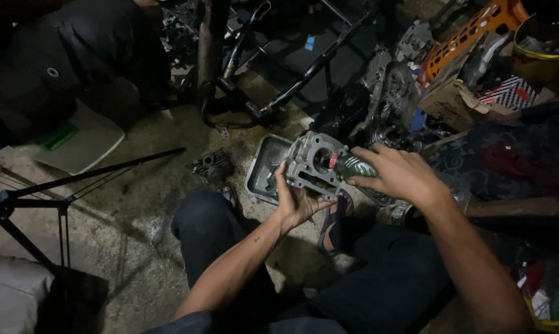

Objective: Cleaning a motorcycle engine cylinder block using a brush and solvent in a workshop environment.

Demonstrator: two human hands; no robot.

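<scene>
My left hand holds a grey metal engine cylinder block from below, with its round bore facing up. My right hand grips a small dark green bottle with a red neck. The bottle lies tilted, its tip pointing into the bore. Both hands are above a grey metal tray that sits on the floor in front of my knees.
A small dark engine part lies on the dirty concrete floor left of the tray. A black tripod stands at left. Another person in dark clothes crouches at top left. Motorcycle frame parts, cardboard boxes and an orange crate crowd the top right.
</scene>
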